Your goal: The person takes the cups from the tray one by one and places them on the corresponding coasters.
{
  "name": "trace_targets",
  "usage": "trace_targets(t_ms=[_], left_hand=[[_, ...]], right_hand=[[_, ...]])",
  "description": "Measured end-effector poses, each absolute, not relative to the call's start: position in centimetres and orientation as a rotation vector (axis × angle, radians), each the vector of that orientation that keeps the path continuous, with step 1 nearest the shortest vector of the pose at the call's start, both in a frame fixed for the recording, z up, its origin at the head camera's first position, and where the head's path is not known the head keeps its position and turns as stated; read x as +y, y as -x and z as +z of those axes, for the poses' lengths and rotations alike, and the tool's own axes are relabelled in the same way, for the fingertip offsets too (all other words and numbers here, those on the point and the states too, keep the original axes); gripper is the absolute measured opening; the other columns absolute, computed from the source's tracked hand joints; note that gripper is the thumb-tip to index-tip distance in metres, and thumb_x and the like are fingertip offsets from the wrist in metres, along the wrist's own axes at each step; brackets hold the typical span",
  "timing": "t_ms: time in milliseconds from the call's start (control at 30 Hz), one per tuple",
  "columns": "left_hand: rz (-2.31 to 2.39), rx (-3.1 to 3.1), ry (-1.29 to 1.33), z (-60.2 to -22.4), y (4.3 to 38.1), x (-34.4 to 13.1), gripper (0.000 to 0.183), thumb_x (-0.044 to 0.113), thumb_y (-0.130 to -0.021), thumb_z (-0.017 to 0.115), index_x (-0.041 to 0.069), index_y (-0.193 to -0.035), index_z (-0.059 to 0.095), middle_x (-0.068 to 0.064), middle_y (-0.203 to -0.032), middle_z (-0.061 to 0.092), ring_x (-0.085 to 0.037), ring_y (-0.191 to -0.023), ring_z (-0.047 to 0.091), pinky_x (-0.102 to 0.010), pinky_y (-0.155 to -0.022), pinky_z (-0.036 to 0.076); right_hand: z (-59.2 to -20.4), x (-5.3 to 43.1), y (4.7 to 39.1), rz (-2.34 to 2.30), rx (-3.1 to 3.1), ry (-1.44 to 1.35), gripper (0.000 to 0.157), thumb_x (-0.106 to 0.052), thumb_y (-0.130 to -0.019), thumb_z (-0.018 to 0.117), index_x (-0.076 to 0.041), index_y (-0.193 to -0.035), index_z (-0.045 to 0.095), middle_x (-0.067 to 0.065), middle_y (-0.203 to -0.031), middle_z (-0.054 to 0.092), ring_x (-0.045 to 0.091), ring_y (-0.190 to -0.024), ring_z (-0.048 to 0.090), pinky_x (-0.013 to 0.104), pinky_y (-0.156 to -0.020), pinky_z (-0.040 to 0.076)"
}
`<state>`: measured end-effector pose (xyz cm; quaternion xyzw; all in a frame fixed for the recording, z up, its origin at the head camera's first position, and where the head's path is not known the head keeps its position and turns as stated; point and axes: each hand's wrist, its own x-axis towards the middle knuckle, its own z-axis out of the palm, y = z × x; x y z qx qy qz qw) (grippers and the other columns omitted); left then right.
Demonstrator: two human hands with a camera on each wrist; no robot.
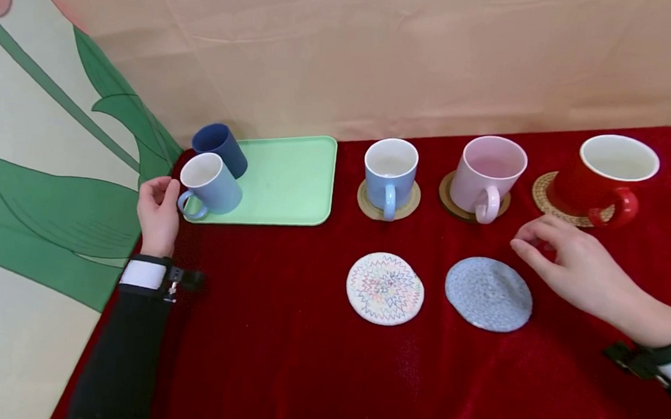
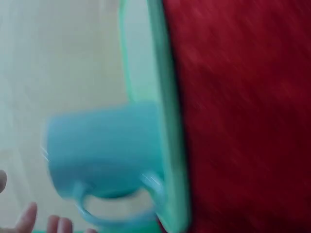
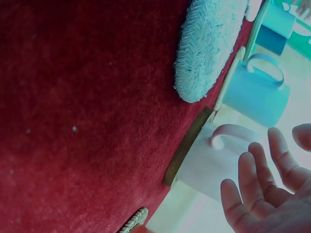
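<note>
My left hand (image 1: 159, 215) hovers just left of a light blue mug (image 1: 217, 186), its fingers loosely bent near the handle and holding nothing. That mug stands at the front left corner of a mint green tray (image 1: 291, 181), and a dark blue cup (image 1: 226, 146) sits behind it. In the left wrist view, fingertips (image 2: 29, 216) show apart from the mug. My right hand (image 1: 569, 262) is in the air to the right of a grey-blue woven coaster (image 1: 488, 293), fingers relaxed with nothing in them. Beyond it stand a pink mug (image 1: 478, 180) and a red mug (image 1: 579, 183).
A blue mug (image 1: 392, 174) with a white inside rests on a round tan coaster (image 1: 364, 205). The pink and red mugs also stand on coasters. A white patterned coaster (image 1: 385, 288) lies in front on the red cloth (image 1: 282, 321). A painted wall borders the left side.
</note>
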<state>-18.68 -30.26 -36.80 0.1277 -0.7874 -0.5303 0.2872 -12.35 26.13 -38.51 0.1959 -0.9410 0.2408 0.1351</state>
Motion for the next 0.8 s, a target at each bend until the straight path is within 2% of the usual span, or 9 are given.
trace_targets(t_ms=[233,400,467,633,800], left_hand=[[-1.474,-2.29,-0.527,-38.4,18.9,-32.0,0.034,0.034,-0.094,0.045,0.004,-0.11,0.048,0.001,-0.096,0.048,-0.007,-0.087,0.045,-0.023,-0.073,0.038],[-1.508,-2.318,-0.476,-38.5,19.0,-31.9,0.026,0.034,-0.093,0.046,0.009,-0.097,0.05,0.008,-0.077,0.054,-0.011,-0.08,0.05,-0.023,-0.07,0.038],[-1.506,-2.334,-0.453,-38.6,19.1,-31.9,0.026,0.033,-0.094,0.046,0.007,-0.093,0.05,0.01,-0.069,0.054,-0.011,-0.074,0.05,-0.023,-0.067,0.036],[-1.577,-2.384,-0.38,-39.2,19.1,-31.7,0.035,0.031,-0.095,0.044,-0.001,-0.084,0.053,0.005,-0.065,0.053,-0.009,-0.065,0.051,-0.024,-0.065,0.038],[-1.857,-2.271,-0.251,-40.2,19.1,-31.1,0.034,0.029,-0.092,0.05,0.002,-0.071,0.054,0.002,-0.064,0.051,-0.006,-0.059,0.051,-0.021,-0.064,0.043]], right_hand=[[-38.7,26.2,12.3,0.685,-2.734,-0.583,0.012,-0.015,-0.078,0.067,-0.019,-0.088,0.06,-0.006,-0.087,0.053,0.005,-0.074,0.045,0.021,-0.067,0.034],[-38.7,26.2,12.3,0.698,-2.733,-0.588,0.013,-0.015,-0.078,0.067,-0.02,-0.088,0.06,-0.007,-0.088,0.053,0.003,-0.075,0.044,0.021,-0.068,0.034],[-38.7,26.1,12.3,0.701,-2.736,-0.591,0.013,-0.015,-0.078,0.067,-0.02,-0.088,0.06,-0.008,-0.088,0.053,0.003,-0.075,0.044,0.021,-0.068,0.034],[-38.6,26.1,12.3,0.7,-2.742,-0.596,0.013,-0.015,-0.079,0.067,-0.021,-0.088,0.06,-0.009,-0.088,0.053,0.003,-0.075,0.044,0.021,-0.068,0.034],[-38.6,26.0,12.2,0.696,-2.737,-0.599,0.013,-0.015,-0.079,0.067,-0.021,-0.088,0.06,-0.01,-0.087,0.052,0.002,-0.074,0.044,0.021,-0.068,0.034]])
